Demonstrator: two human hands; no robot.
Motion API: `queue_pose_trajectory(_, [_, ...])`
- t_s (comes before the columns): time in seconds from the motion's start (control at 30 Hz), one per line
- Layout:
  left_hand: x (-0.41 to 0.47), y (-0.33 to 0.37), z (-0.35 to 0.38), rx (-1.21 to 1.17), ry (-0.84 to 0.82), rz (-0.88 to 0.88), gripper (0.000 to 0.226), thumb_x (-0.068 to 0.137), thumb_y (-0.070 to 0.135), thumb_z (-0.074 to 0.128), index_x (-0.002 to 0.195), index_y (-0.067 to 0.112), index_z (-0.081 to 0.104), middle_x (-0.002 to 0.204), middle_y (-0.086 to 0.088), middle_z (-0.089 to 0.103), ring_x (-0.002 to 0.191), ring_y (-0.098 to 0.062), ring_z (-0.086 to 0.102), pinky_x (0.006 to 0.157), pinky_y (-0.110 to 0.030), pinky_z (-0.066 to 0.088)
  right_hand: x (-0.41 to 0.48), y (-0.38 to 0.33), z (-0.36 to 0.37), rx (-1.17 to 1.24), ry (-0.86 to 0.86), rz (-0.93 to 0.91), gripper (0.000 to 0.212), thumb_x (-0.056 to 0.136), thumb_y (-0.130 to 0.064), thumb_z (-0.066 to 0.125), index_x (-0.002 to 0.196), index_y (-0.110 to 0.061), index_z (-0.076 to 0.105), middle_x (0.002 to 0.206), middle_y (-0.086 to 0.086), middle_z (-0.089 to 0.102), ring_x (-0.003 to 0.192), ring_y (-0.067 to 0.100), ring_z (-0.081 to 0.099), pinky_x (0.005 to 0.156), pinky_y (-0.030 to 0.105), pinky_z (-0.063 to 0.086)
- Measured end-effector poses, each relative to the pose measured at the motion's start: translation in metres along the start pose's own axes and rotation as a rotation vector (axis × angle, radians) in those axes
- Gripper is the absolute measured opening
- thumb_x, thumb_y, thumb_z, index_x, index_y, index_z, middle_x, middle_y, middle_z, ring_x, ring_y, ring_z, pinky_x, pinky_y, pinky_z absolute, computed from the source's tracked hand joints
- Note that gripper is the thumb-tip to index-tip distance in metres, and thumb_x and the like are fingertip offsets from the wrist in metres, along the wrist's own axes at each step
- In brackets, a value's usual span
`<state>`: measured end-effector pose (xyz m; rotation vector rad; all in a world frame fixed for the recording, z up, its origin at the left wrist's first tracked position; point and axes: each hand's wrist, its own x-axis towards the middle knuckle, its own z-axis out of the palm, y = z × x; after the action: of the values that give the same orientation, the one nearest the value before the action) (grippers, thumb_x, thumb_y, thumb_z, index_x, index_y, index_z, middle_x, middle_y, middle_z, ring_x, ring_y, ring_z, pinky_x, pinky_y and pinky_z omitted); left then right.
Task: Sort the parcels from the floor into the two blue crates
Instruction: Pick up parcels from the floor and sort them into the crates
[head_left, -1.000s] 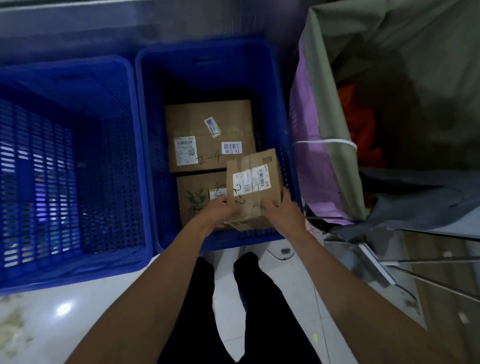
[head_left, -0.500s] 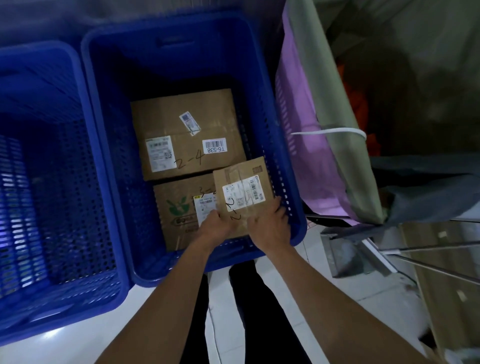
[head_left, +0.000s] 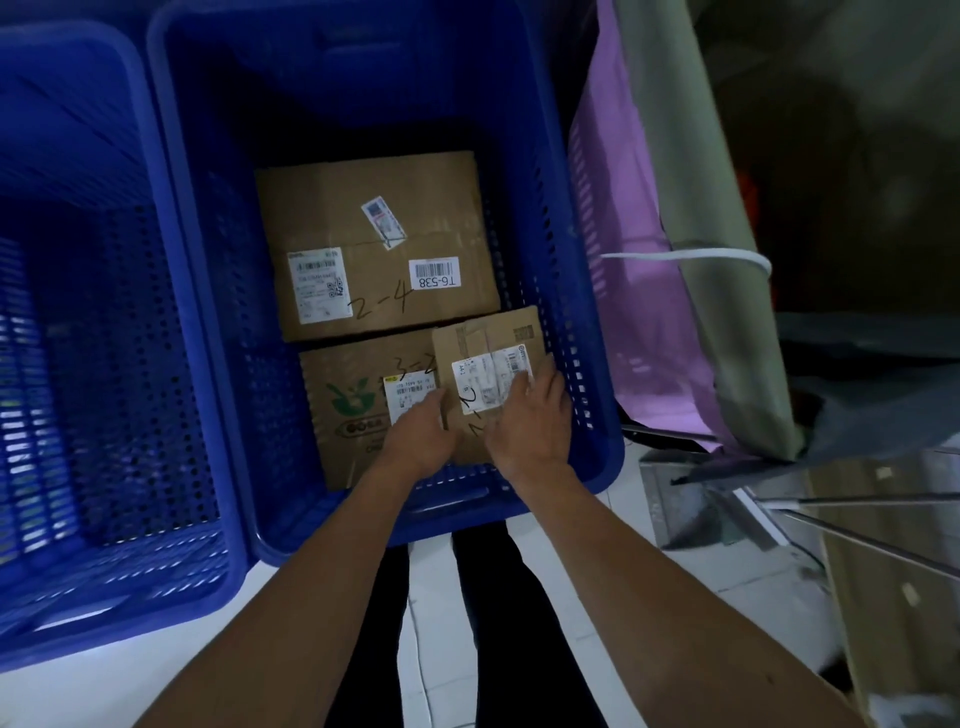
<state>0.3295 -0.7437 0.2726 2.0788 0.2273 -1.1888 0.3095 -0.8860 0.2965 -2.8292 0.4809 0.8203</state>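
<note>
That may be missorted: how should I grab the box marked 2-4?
From above, a grip on its left and right edges: the box marked 2-4 lies flat, with gaps to the crate walls there, while its near edge abuts another box.

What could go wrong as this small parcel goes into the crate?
The small parcel, held by the left hand and right hand, overlaps the green-logo box, so it may settle tilted. It sits close to the blue crate wall, where fingers could get pinched. It may also hide that box's label.
</note>
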Motion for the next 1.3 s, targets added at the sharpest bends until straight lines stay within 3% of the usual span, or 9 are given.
queue_pose_trajectory(0.1, [0.005,0.004,0.0,0.313,0.024,0.17,0.068,0.096,0.018,0.056,0.157,0.022,0.025,0.161,-0.013,0.027,0.143,-0.03,0.035,0.113,-0.045,0.037,0.007,-0.001,0.003,-0.019,0.007,-0.071,0.058,0.091,-0.029,0.066,0.141,-0.012,0.043,0.146,0.016,0.031,0.128,0.03,0.041,0.106,0.041,0.042])
queue_pose_trajectory(0.17, [0.014,0.001,0.002,0.623,0.016,0.253,0.081,0.093,0.023,0.06,0.16,0.023,0.014,0.168,-0.011,-0.003,0.154,-0.03,0.007,0.12,-0.051,0.025,0.012,0.001,0.008,-0.033,-0.086,-0.075,0.068,0.092,-0.025,0.066,0.15,-0.014,0.032,0.151,0.018,0.024,0.13,0.032,0.039,0.105,0.041,0.043])
queue_pose_trajectory(0.23, [0.025,-0.004,0.005,0.798,-0.03,0.291,0.091,0.089,0.028,0.063,0.161,0.023,0.006,0.167,-0.009,-0.012,0.155,-0.028,-0.004,0.12,-0.053,0.023,0.019,0.007,0.014,-0.052,-0.195,-0.068,0.078,0.093,-0.025,0.065,0.157,-0.017,0.02,0.157,0.02,0.012,0.137,0.036,0.034,0.108,0.043,0.04])
queue_pose_trajectory(0.47, [0.049,-0.013,0.018,0.872,-0.181,0.231,0.086,0.095,0.036,0.056,0.161,0.025,0.003,0.167,-0.004,-0.013,0.155,-0.024,-0.008,0.121,-0.052,0.016,0.043,0.018,0.038,0.008,-0.461,-0.095,0.084,0.097,-0.029,0.062,0.16,-0.028,0.008,0.165,0.015,-0.007,0.143,0.041,0.031,0.11,0.048,0.038])
queue_pose_trajectory(0.6, [0.062,-0.024,0.026,0.941,-0.167,0.276,0.081,0.096,0.044,0.051,0.161,0.026,0.006,0.168,-0.003,-0.012,0.154,-0.022,-0.013,0.121,-0.052,0.014,0.054,0.021,0.051,0.033,-0.529,-0.101,0.08,0.099,-0.034,0.058,0.161,-0.031,0.007,0.167,0.013,-0.009,0.143,0.041,0.032,0.111,0.049,0.035])
queue_pose_trajectory(0.77, [0.071,-0.029,0.036,1.025,-0.148,0.325,0.076,0.097,0.046,0.047,0.16,0.027,0.01,0.168,-0.005,-0.005,0.153,-0.02,-0.016,0.123,-0.052,0.001,0.062,0.026,0.072,0.056,-0.629,-0.094,0.071,0.101,-0.045,0.051,0.159,-0.039,0.012,0.167,0.009,-0.018,0.147,0.044,0.024,0.117,0.056,0.026])
queue_pose_trajectory(1.0, [0.078,-0.036,0.054,1.109,-0.098,0.354,0.074,0.096,0.05,0.044,0.16,0.023,0.017,0.168,-0.005,-0.007,0.152,-0.02,-0.021,0.118,-0.058,-0.015,0.073,0.027,0.082,0.038,-0.658,-0.107,0.065,0.102,-0.045,0.048,0.159,-0.038,0.017,0.166,0.011,-0.019,0.144,0.043,0.03,0.115,0.054,0.034])
queue_pose_trajectory(1.17, [0.075,-0.023,0.04,1.086,-0.183,0.315,0.079,0.096,0.051,0.047,0.161,0.021,0.013,0.168,-0.004,-0.004,0.153,-0.018,-0.017,0.122,-0.057,-0.004,0.07,0.027,0.072,0.107,-0.676,-0.106,0.061,0.102,-0.047,0.045,0.157,-0.042,0.02,0.167,0.007,-0.017,0.147,0.042,0.025,0.113,0.051,0.032])
queue_pose_trajectory(1.3, [0.066,-0.007,0.025,0.899,-0.177,0.277,0.068,0.096,0.048,0.045,0.157,0.021,0.028,0.167,-0.002,0.014,0.155,-0.019,0.0,0.122,-0.05,0.017,0.06,0.033,0.064,0.111,-0.673,-0.09,0.062,0.101,-0.049,0.041,0.158,-0.045,0.016,0.168,0.006,-0.012,0.145,0.039,0.031,0.112,0.051,0.037])
